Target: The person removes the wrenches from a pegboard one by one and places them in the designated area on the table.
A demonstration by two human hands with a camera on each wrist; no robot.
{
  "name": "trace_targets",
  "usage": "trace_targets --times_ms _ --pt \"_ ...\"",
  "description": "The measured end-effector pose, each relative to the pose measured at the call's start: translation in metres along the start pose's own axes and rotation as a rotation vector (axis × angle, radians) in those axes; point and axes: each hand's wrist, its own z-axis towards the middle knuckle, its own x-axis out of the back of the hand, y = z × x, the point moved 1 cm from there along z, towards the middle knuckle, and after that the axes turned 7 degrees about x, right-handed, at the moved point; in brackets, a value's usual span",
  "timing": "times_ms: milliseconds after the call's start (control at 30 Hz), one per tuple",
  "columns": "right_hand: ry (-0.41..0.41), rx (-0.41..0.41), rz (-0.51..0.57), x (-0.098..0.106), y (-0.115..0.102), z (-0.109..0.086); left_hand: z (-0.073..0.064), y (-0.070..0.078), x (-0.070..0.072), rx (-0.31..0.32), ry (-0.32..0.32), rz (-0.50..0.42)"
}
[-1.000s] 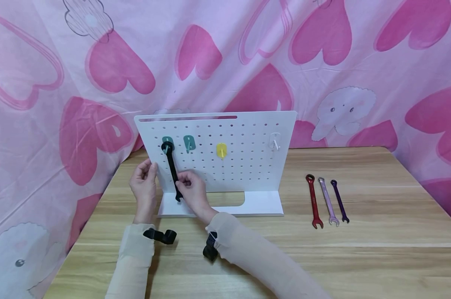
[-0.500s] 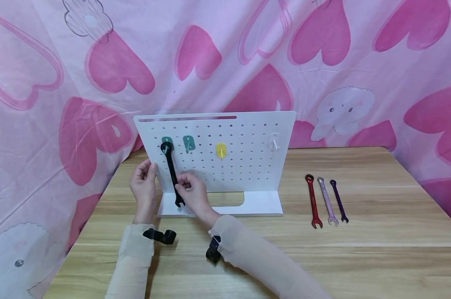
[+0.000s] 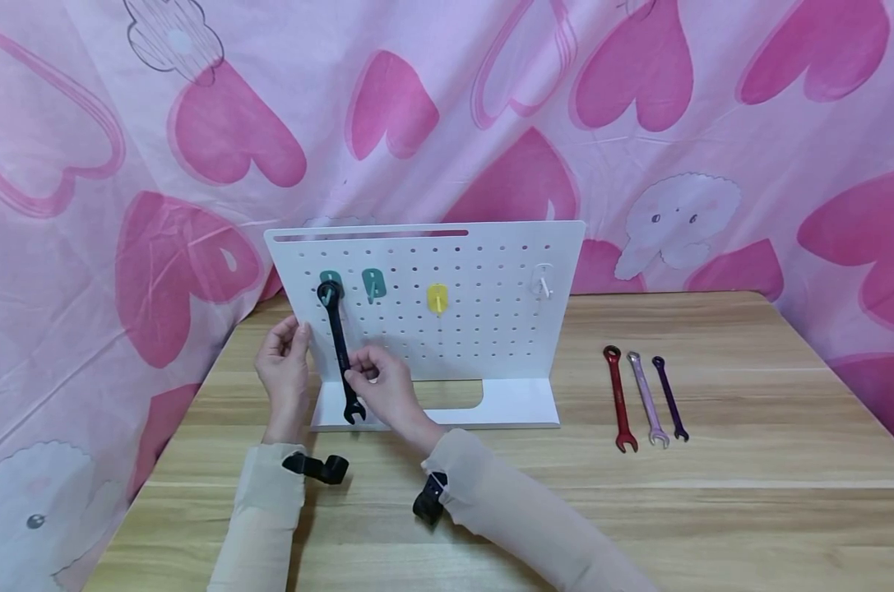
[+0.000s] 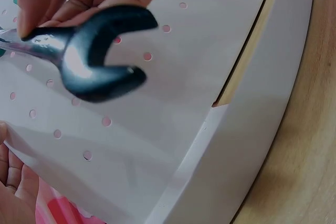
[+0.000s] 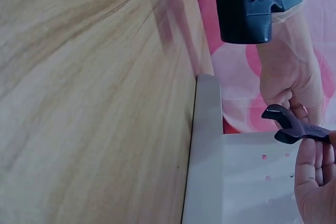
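Note:
My right hand (image 3: pixel 386 390) pinches the lower shaft of a black combination wrench (image 3: pixel 338 337) between thumb and fingers. The wrench's ring end overlaps the left green hook (image 3: pixel 331 277) on a white pegboard (image 3: pixel 484 337); whether the hook passes through the ring is hard to tell. Its open-jaw end points down and is tipped out from the board, large in the left wrist view as the wrench head (image 4: pixel 79 74). My left hand (image 3: pixel 284 366) grips the pegboard's left edge, thumb at the front and fingers behind. In the right wrist view, the left hand (image 5: pixel 291 77) appears beyond the wrench (image 5: pixel 297 129).
A second green hook (image 3: pixel 374 284), a yellow hook (image 3: pixel 437 298) and a white hook (image 3: pixel 542 282) are on the board. Red (image 3: pixel 620 399), lilac (image 3: pixel 647 399) and dark purple wrenches (image 3: pixel 670 399) lie on the wooden table (image 3: pixel 772 395) at right. A heart-patterned cloth (image 3: pixel 447 107) hangs behind.
My right hand has moved slightly down and toward me, swinging the black wrench's lower end outward from the board. Its ring end stays at the left green hook. The left hand has kept its place.

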Motion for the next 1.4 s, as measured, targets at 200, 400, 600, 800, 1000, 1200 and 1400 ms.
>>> trace_targets --times_ms 200,400,600,800,1000,1200,1400 --pt "-0.044 -0.008 0.008 0.000 -0.006 -0.005 0.000 -0.001 0.000 0.001 0.009 -0.014" --pt "-0.080 -0.009 0.010 0.001 -0.010 -0.009 0.000 -0.002 0.000 0.001 0.017 -0.012" --pt "-0.095 -0.007 0.028 0.003 -0.014 -0.012 -0.001 -0.001 0.000 -0.004 0.021 -0.003" --pt "-0.123 -0.059 0.084 0.005 -0.019 -0.014 -0.001 0.000 0.000 -0.004 0.020 -0.001" --pt "-0.167 -0.133 0.212 0.009 -0.033 -0.018 -0.001 0.000 -0.001 -0.017 0.021 0.002" --pt "-0.190 -0.201 0.293 0.008 -0.032 -0.020 0.000 -0.001 -0.001 -0.042 0.018 -0.025" --pt "-0.190 -0.278 0.367 0.008 -0.037 -0.022 0.000 -0.002 -0.002 -0.041 0.025 -0.040"
